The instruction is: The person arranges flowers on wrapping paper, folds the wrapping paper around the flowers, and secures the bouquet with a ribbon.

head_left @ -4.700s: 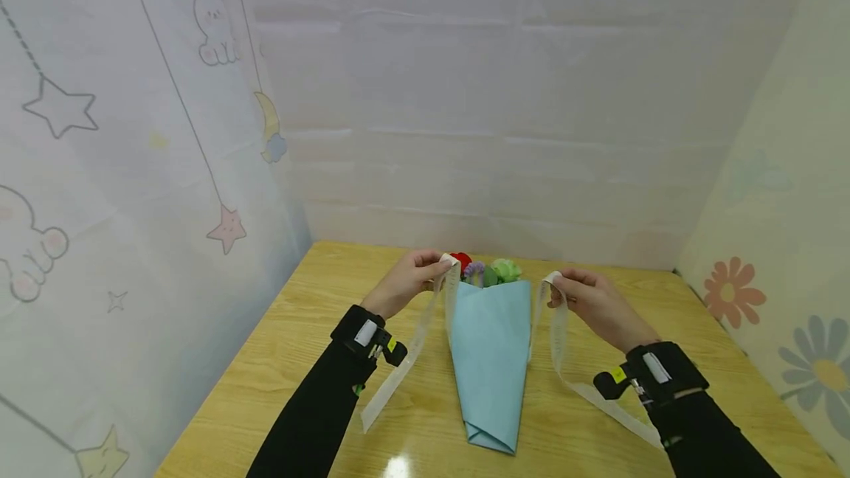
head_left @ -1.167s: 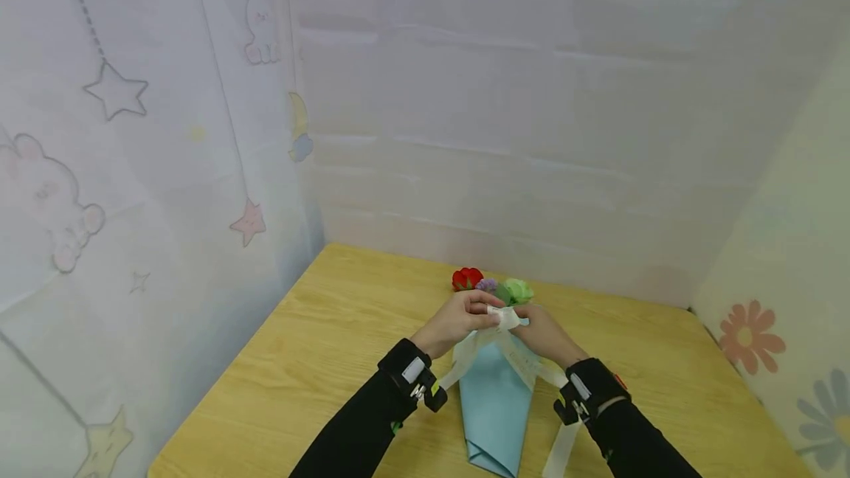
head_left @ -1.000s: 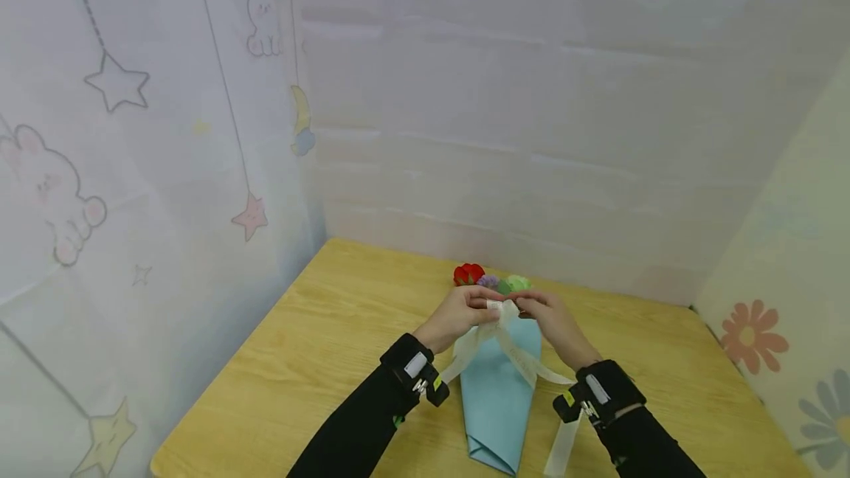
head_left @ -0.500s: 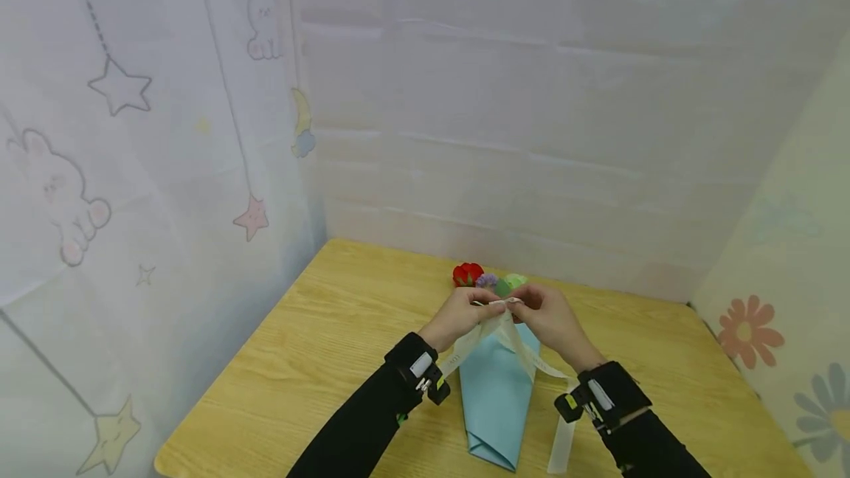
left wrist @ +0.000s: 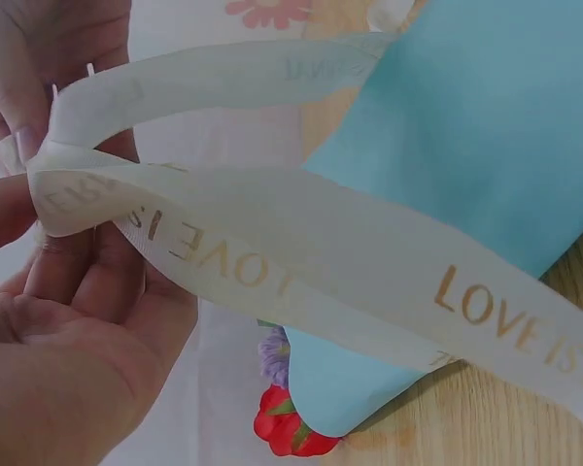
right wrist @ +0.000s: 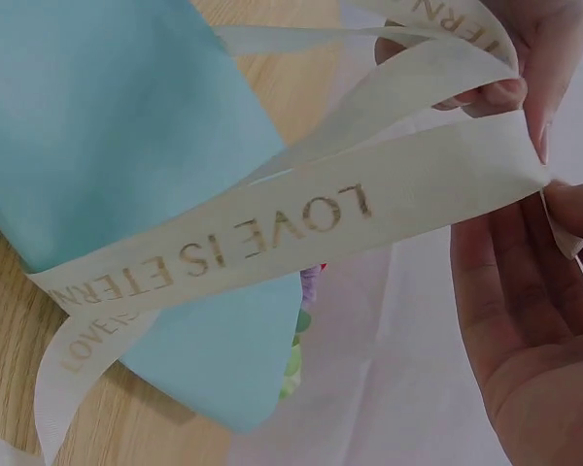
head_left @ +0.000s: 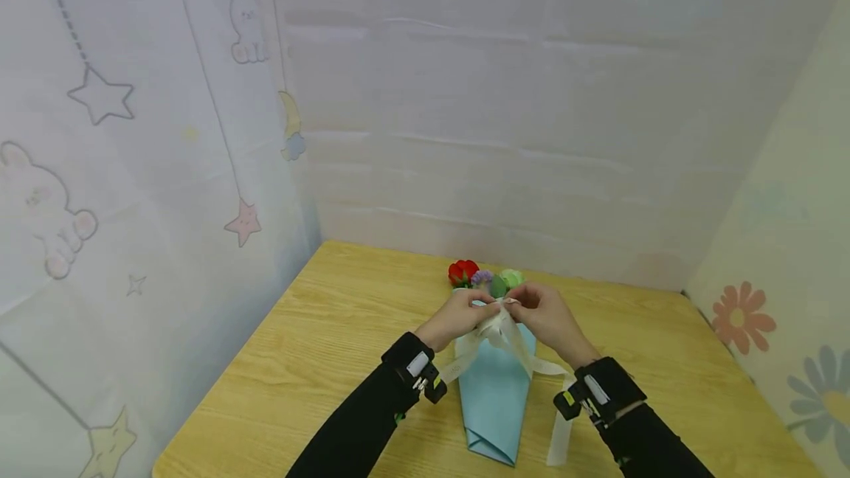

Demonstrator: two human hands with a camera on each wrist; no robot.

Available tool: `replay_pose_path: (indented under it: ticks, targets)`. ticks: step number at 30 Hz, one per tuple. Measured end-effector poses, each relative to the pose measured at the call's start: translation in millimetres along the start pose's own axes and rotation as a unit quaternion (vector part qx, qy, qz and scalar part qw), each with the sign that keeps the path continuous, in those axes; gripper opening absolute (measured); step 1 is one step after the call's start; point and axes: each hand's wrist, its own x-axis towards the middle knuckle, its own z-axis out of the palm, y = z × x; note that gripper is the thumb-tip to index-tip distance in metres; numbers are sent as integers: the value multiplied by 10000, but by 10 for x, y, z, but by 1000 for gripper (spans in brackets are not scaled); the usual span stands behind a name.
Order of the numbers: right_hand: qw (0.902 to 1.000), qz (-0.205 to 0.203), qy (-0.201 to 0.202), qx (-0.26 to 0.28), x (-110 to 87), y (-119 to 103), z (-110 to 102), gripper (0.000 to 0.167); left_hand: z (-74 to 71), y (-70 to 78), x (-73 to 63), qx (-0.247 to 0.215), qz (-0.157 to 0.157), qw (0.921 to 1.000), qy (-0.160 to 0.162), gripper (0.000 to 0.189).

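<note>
A bouquet in light-blue wrapping [head_left: 494,393] lies on the table, with a red flower [head_left: 462,272], a purple one [head_left: 482,278] and a green one [head_left: 512,278] at its far end. Over its upper part my left hand [head_left: 458,318] and right hand [head_left: 547,319] meet. A cream ribbon [right wrist: 301,218] with gold "LOVE IS" lettering runs from the wrapping up to my fingertips. In the left wrist view, my left thumb and fingers pinch a folded loop of ribbon [left wrist: 87,194]. The right wrist view shows my right thumb and fingers pinching gathered ribbon.
Ribbon tails trail on both sides; the right-hand tail [head_left: 560,430] hangs down by the right wrist. Black camera straps [head_left: 408,360] sit on both wrists. The wooden table [head_left: 319,360] meets printed fabric walls [head_left: 425,131] at the back and sides.
My hands held separate ribbon loops on either side of the bouquet earlier; now they are together above it. Over the last half second, the ribbon below my left fingers has bunched and spread.
</note>
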Motion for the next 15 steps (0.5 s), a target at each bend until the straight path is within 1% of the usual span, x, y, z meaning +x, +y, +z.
replay_pose_path:
  ticks: [2, 4, 6, 8, 11, 15]
  targets:
    - [10000, -13, -21, -30, 4, 21, -5, 13, -11, -1, -5, -228, -50, 9995, -208, 30]
    - [10000, -16, -1, -62, 6, 37, -16, 12, -21, 5, -7, -367, -49, 9982, -478, 41]
    - [10000, -20, 37, -68, 7, 48, -27, 13, -24, 13, -14, -428, -9, 9964, -731, 53]
    - [10000, -16, 61, -49, 3, 53, -36, 14, -21, 18, -24, -346, 75, 9958, -847, 60]
    - [9999, -44, 113, -107, -8, 63, -41, 16, -16, 7, -40, -110, 206, 9970, -744, 60]
    - [9990, -113, 304, -298, -30, 96, -47, 14, -27, -18, -79, 157, 237, 9986, -455, 50]
